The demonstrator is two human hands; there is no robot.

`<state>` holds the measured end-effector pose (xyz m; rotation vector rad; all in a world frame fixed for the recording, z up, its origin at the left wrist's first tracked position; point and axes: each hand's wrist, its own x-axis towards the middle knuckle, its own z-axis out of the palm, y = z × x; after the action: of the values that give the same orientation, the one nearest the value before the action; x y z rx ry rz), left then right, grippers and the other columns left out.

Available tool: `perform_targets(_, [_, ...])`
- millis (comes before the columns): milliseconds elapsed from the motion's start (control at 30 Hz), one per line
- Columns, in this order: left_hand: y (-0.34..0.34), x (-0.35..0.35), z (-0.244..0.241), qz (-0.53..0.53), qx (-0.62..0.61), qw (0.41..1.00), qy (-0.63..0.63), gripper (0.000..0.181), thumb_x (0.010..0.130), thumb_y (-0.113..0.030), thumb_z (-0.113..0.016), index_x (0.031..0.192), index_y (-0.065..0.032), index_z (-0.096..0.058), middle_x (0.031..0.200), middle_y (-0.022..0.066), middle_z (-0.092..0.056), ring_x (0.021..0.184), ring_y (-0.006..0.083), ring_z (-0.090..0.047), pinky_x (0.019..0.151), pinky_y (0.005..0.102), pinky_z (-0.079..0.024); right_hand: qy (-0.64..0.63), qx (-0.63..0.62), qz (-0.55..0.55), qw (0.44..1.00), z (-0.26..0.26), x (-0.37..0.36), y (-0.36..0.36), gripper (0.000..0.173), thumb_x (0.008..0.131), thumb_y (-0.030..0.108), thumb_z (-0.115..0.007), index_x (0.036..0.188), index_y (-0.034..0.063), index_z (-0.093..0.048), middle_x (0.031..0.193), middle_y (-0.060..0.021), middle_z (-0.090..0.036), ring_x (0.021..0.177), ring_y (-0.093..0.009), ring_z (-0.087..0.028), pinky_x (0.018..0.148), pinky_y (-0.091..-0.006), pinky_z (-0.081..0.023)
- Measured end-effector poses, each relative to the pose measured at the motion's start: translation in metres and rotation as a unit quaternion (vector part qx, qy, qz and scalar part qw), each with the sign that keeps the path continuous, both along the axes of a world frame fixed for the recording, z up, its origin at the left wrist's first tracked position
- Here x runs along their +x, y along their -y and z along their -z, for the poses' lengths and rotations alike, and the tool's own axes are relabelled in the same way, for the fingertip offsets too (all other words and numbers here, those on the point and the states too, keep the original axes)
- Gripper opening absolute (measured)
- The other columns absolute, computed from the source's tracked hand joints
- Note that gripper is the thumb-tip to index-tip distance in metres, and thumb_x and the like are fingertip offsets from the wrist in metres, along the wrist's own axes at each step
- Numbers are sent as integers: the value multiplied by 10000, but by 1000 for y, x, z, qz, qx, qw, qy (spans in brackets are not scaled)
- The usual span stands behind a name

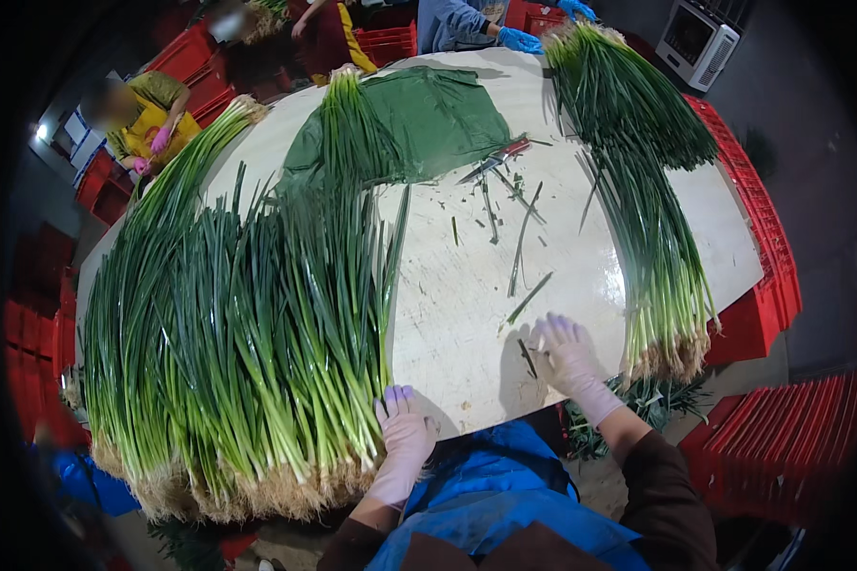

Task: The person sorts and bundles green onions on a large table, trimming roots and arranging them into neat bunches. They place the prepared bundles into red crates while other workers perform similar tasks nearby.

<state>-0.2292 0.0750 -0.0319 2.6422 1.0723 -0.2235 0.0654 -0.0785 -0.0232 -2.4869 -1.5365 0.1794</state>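
Observation:
My left hand (pixel 404 435), in a pale glove, lies at the near edge of the white board (pixel 457 321). Its fingers point away from me, beside the large pile of green onions (pixel 257 342), and seem to touch the outermost stalks. My right hand (pixel 568 353), gloved too, is spread over the board, holding nothing and casting a shadow. Cut leaf scraps (pixel 530 298) lie just ahead of it. To its right, a smaller bunch of green onions (pixel 664 285) has its roots towards me. A knife with a red handle (pixel 496 158) rests farther back among trimmings.
A green sheet (pixel 435 118) lies at the back under another green onion bunch (pixel 350 114). Across the board, blue-gloved hands (pixel 520 40) are beside a further bunch (pixel 614 93). A person with pink gloves (pixel 158 140) is at left. Red crates (pixel 778 428) stand at right.

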Motion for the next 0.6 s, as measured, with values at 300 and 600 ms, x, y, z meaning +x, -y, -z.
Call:
perform_targets(300, [2, 12, -1, -27, -15, 996, -80, 805, 799, -367, -587, 1397, 93, -305, 1447, 280, -324, 1409, 410, -193, 1124, 591, -117, -59, 134, 172, 974, 39, 197, -168, 853, 817, 432, -640, 1452, 1, -267, 1457, -274, -323, 1379, -396, -281, 1130, -487, -230])
perform_targets(600, [14, 4, 17, -23, 53, 988, -145, 813, 766, -328, -579, 1414, 66, -286, 1468, 241, -307, 1402, 407, -230, 1116, 610, -151, -23, 36, -86, 995, 40, 159, -264, 752, 817, 439, -581, 1436, 101, -321, 1451, -127, -364, 1371, -332, -275, 1130, -534, -174])
